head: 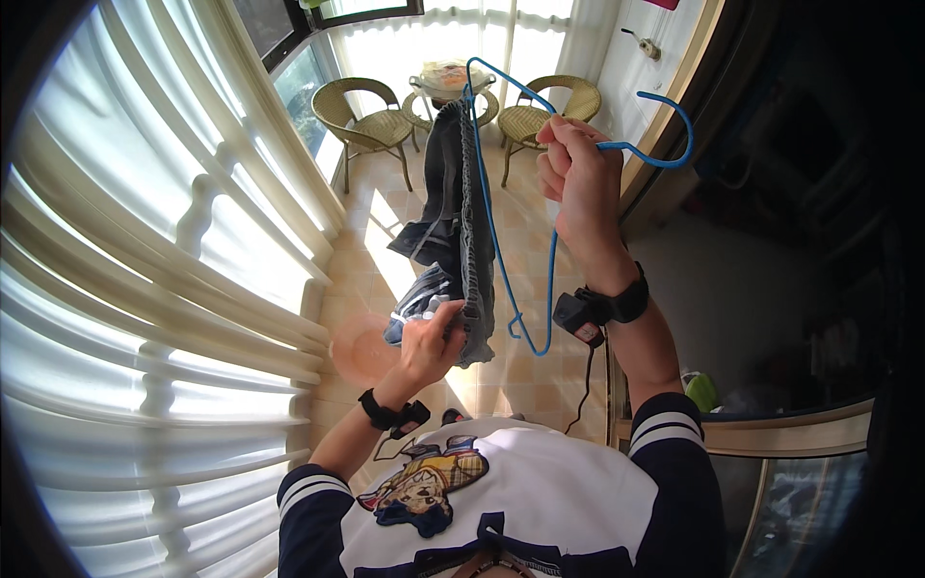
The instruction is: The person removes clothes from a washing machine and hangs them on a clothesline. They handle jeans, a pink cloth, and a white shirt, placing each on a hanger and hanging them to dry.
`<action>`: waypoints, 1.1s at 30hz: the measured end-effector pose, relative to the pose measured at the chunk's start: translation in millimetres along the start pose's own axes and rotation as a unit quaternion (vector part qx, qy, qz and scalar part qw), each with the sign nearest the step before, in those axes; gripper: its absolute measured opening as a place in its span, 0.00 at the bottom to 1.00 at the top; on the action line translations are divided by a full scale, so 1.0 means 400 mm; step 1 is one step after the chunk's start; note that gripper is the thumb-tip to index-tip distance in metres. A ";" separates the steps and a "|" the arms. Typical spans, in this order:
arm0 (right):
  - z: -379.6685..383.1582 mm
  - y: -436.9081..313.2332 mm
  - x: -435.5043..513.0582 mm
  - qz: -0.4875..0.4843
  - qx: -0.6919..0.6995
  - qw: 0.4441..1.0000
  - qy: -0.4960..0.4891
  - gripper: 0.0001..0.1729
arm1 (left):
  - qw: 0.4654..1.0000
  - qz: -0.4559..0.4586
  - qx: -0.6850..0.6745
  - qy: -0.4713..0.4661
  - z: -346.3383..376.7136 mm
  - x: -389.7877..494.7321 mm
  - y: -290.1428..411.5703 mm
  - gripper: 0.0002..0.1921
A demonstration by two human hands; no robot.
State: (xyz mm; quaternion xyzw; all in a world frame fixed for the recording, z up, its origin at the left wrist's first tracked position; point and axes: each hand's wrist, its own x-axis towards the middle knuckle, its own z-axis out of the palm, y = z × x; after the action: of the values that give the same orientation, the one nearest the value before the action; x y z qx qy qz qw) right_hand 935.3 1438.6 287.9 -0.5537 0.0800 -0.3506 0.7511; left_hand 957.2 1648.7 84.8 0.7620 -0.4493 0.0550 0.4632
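Note:
My right hand [582, 170] grips a blue wire clothes hanger [553, 282] near the base of its hook, which points off to the right. The far corner of the hanger meets the far end of the gathered waistband of a dark grey-blue garment [442, 173]; whether it is hooked there I cannot tell. Pinched at the near end of that waistband is my left hand [431, 343]. The garment hangs below the waistband, its lower part bunched by the left hand. The hanger's near corner, with a small notch, hangs free to the right of the cloth.
A pinkish round basin [363, 350] rests on the tiled floor [524, 390]. Two wicker chairs [365, 119] [543, 119] flank a small table farther off. Pale curtains [181, 303] line the left side, and a door frame [623, 404] runs along the right.

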 end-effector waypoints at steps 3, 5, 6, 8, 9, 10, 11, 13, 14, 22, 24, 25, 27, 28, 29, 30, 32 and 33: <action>0.041 0.022 0.001 0.004 0.009 1.000 0.013 0.13 | 0.998 0.060 0.000 -0.003 -0.035 -0.004 -0.008 0.12; 0.067 0.041 0.003 0.014 0.018 1.000 0.020 0.13 | 0.998 0.067 0.003 -0.010 -0.054 -0.014 -0.010 0.12; 0.080 0.053 0.005 0.015 0.030 0.999 0.018 0.14 | 0.998 0.063 -0.007 -0.010 -0.058 -0.018 -0.008 0.12; 0.105 0.077 0.011 0.018 0.054 0.998 0.022 0.15 | 0.998 0.056 -0.002 0.000 -0.062 -0.021 0.000 0.12; 0.117 0.088 0.014 0.022 0.049 0.998 0.013 0.14 | 0.999 0.049 -0.008 0.001 -0.062 -0.021 0.006 0.12; 0.128 0.100 0.017 0.026 0.043 0.999 0.008 0.13 | 0.999 0.041 -0.010 0.004 -0.061 -0.019 0.013 0.13; 0.137 0.111 0.021 0.029 0.037 0.999 -0.002 0.12 | 0.999 0.033 -0.012 0.007 -0.059 -0.017 0.020 0.13; 0.155 0.131 0.030 0.049 0.058 0.997 -0.011 0.13 | 0.999 0.029 -0.015 0.021 -0.055 -0.009 0.030 0.16; 0.164 0.141 0.035 0.055 0.060 0.997 -0.017 0.13 | 1.000 0.013 -0.023 0.016 -0.052 -0.007 0.033 0.17; 0.152 0.172 0.150 0.171 0.032 0.960 -0.218 0.11 | 0.991 -0.081 -0.107 0.029 -0.135 0.157 -0.017 0.21; 0.133 0.162 0.199 0.204 0.001 0.929 -0.309 0.07 | 0.966 0.021 0.129 0.221 -0.208 0.270 -0.039 0.29; 0.125 0.156 0.221 0.234 0.008 0.915 -0.328 0.06 | 0.946 0.059 0.196 0.250 -0.251 0.330 -0.047 0.32; 0.115 0.142 0.266 0.234 -0.008 0.892 -0.386 0.05 | 0.923 0.078 0.314 0.206 -0.312 0.451 -0.060 0.36; 0.110 0.135 0.287 0.240 0.000 0.873 -0.424 0.05 | 0.918 0.094 0.347 0.169 -0.325 0.507 -0.064 0.33; 0.105 0.126 0.305 0.243 0.006 0.854 -0.459 0.05 | 0.910 0.091 0.383 0.130 -0.338 0.554 -0.067 0.30; 0.101 0.118 0.325 0.236 0.002 0.843 -0.482 0.05 | 0.947 0.085 0.304 0.058 -0.355 0.592 -0.071 0.18; 0.088 0.095 0.374 0.220 -0.025 0.832 -0.509 0.09 | 0.960 0.078 0.265 0.041 -0.379 0.640 -0.071 0.06; 0.079 0.085 0.399 0.198 -0.063 0.829 -0.519 0.10 | 0.960 0.083 0.264 0.030 -0.387 0.654 -0.068 0.04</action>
State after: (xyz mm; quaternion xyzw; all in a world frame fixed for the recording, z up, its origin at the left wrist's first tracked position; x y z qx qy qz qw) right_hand 1084.6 1369.7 312.4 -0.6726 -0.1919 0.1508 0.6986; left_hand 1183.1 1604.6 285.0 0.8154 -0.4661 0.2328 0.2524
